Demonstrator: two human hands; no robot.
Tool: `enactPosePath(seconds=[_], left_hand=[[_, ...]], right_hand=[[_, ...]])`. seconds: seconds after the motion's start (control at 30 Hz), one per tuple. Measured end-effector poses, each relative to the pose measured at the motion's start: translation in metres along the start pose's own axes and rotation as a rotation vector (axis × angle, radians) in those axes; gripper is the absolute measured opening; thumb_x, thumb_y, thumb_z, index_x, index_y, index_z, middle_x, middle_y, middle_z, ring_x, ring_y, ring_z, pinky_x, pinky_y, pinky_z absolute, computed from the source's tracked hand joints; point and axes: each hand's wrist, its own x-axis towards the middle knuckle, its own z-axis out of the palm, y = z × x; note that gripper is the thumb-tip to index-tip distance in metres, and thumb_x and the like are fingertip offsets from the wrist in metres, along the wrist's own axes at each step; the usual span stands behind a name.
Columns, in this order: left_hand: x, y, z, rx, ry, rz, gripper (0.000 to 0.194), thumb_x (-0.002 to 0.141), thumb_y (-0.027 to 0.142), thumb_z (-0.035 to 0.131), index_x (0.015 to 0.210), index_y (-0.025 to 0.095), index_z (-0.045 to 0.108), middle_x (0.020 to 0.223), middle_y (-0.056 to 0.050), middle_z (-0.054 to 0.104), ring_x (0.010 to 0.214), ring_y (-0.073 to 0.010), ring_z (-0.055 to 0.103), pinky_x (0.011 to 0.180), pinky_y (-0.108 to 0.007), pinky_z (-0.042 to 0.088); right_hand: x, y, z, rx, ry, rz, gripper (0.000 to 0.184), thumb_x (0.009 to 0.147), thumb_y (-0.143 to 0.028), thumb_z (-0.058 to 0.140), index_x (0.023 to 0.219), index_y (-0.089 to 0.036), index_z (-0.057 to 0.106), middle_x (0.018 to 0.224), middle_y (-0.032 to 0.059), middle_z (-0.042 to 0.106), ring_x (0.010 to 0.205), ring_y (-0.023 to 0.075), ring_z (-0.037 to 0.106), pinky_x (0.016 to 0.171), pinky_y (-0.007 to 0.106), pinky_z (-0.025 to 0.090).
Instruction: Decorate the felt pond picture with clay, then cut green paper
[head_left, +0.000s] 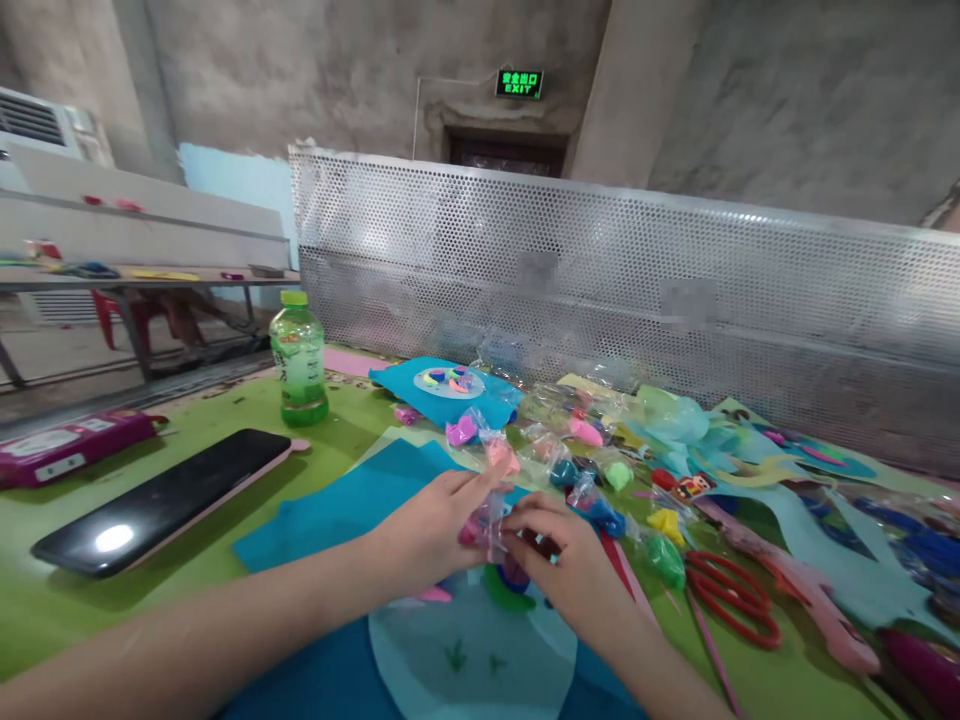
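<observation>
Two hands meet at one small clear bag

Both the left hand (442, 515) and the right hand (559, 545) are at the clear bag (493, 515), which hangs between them above a pale blue round paper (472, 640). Left fingers look closed on its near side, though the thumb is hidden; right thumb and forefinger are pinched together on its other edge. A dark pink lump (470, 531) shows inside the plastic.

The step in hand seems to be loosening or opening the bag. Freeing the lump would probably call for one steady grip while the other hand parts the plastic, clear of the green and blue shape (514, 580) just below.

The round paper lies on a blue sheet (300, 530) on the green bench (225, 410), with small green marks (455, 657) on its lower part. Near the right hand are a blue lump (604, 515), a green lump (664, 562) and red-handled scissors (731, 600).
</observation>
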Motion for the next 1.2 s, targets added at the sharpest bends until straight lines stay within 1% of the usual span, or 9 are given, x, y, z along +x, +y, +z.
enactPosePath(seconds=[0.17,0.37,0.53,0.63,0.8,0.87,0.97,1.07,1.2], left_hand=[[-0.002,0.000,0.001,0.176,0.019,0.118,0.077,0.075,0.022,0.063,0.134,0.017,0.015,0.115,-0.010,0.056,0.100,-0.0236,0.051,0.085,-0.040,0.045],[-0.003,0.004,-0.003,0.287,0.092,0.206,0.079,0.072,0.018,0.065,0.132,0.013,0.013,0.104,-0.010,0.059,0.093,-0.0225,0.054,0.079,-0.037,0.047],[-0.005,0.008,-0.005,0.412,0.132,0.318,0.073,0.074,0.016,0.062,0.130,0.007,0.016,0.100,-0.012,0.060,0.087,-0.0233,0.056,0.074,-0.036,0.047],[-0.008,0.011,-0.006,0.444,0.138,0.329,0.067,0.078,0.015,0.055,0.131,0.005,0.015,0.099,-0.011,0.061,0.086,-0.0238,0.055,0.073,-0.037,0.046],[-0.012,0.015,-0.004,0.455,0.154,0.385,0.055,0.087,0.014,0.034,0.134,0.004,0.006,0.103,-0.013,0.062,0.089,-0.0248,0.055,0.071,-0.038,0.045],[-0.012,0.015,-0.003,0.443,0.141,0.386,0.058,0.088,0.016,0.035,0.135,0.005,0.003,0.105,-0.013,0.061,0.090,-0.0251,0.055,0.071,-0.038,0.045],[-0.012,0.015,-0.003,0.392,0.132,0.366,0.070,0.084,0.023,0.048,0.135,0.006,0.003,0.105,-0.012,0.061,0.090,-0.0248,0.054,0.074,-0.038,0.045],[-0.013,0.015,-0.004,0.336,0.175,0.347,0.078,0.079,0.028,0.056,0.135,0.008,0.006,0.099,-0.009,0.062,0.086,-0.0226,0.055,0.075,-0.035,0.046],[-0.013,0.015,-0.003,0.311,0.213,0.332,0.076,0.080,0.034,0.055,0.135,0.009,0.007,0.098,-0.009,0.062,0.086,-0.0210,0.055,0.076,-0.033,0.045]], right_hand=[[-0.005,0.000,-0.004,-0.189,-0.091,-0.146,0.019,0.078,-0.011,0.047,0.080,-0.020,0.064,0.088,0.0048,0.053,0.075,0.0157,0.055,0.066,0.027,0.043],[-0.003,-0.003,-0.001,-0.033,-0.020,-0.035,0.013,0.077,-0.012,0.050,0.076,-0.019,0.061,0.080,0.0024,0.054,0.061,0.0115,0.051,0.053,0.022,0.042],[-0.004,-0.008,0.001,-0.016,-0.007,-0.043,0.009,0.072,-0.011,0.055,0.069,-0.017,0.060,0.076,0.0022,0.055,0.058,0.0111,0.050,0.051,0.021,0.041],[-0.006,-0.012,0.001,-0.063,-0.018,-0.048,0.008,0.071,-0.011,0.057,0.069,-0.017,0.062,0.073,0.0015,0.055,0.056,0.0107,0.049,0.050,0.020,0.040],[-0.007,-0.016,0.001,-0.098,-0.015,-0.059,0.007,0.069,-0.012,0.058,0.064,-0.018,0.060,0.068,0.0002,0.052,0.052,0.0099,0.044,0.048,0.020,0.038],[-0.006,-0.015,0.001,-0.045,-0.032,-0.016,0.006,0.067,-0.015,0.060,0.062,-0.017,0.058,0.065,-0.0004,0.050,0.052,0.0101,0.043,0.047,0.020,0.038],[-0.006,-0.011,0.002,0.128,-0.009,0.052,0.007,0.064,-0.019,0.062,0.060,-0.018,0.057,0.065,-0.0005,0.052,0.054,0.0110,0.047,0.048,0.021,0.038],[-0.007,-0.007,0.001,0.337,0.021,0.128,0.010,0.065,-0.025,0.064,0.062,-0.018,0.058,0.065,-0.0008,0.053,0.056,0.0115,0.050,0.048,0.022,0.038],[-0.009,-0.009,-0.003,0.470,-0.028,0.216,0.021,0.069,-0.036,0.065,0.063,-0.017,0.060,0.061,-0.0021,0.051,0.046,0.0064,0.040,0.043,0.021,0.030]])
